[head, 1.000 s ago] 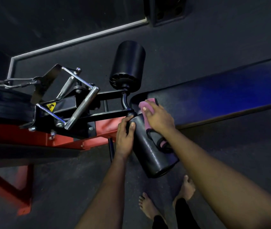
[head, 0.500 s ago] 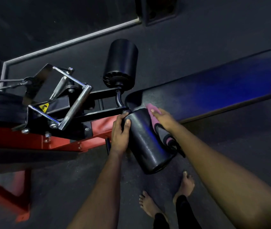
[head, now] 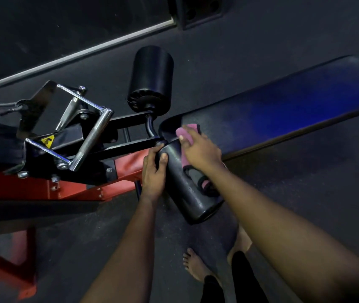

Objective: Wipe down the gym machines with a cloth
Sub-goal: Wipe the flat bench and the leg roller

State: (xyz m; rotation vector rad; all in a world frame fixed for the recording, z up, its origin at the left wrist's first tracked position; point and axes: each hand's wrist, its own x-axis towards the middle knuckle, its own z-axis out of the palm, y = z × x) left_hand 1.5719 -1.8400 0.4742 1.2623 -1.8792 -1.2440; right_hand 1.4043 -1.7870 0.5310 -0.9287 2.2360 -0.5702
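- head view: the person is standing over a gym machine with a red frame (head: 42, 189), looking down at both bare arms and bare feet (head: 193, 267) on the dark floor (head: 261, 29).
- the left hand (head: 153, 171) is clasping the inner end of the near roller pad (head: 187, 193), with its fingers curling round the end by the black arm and its thumb lying on the pad's top.
- the right hand (head: 200, 149) is pressing a pink and black cloth (head: 184, 133) onto the upper end of the same roller pad, fingers lying fairly straight over it, not clenching.
- the cloth is lying between the palm and the pad, its pink edge showing past the fingertips and its other end trailing out below the wrist along the pad's side.
- the long bench pad (head: 283, 114) is stretching away to the right, just behind the right hand.
- the far roller pad (head: 151, 77) is sitting on the other side of the black arm, well apart from both hands.
- a chrome cable handle (head: 91, 141) is resting on the frame at left, beside a yellow warning sticker (head: 47, 141).
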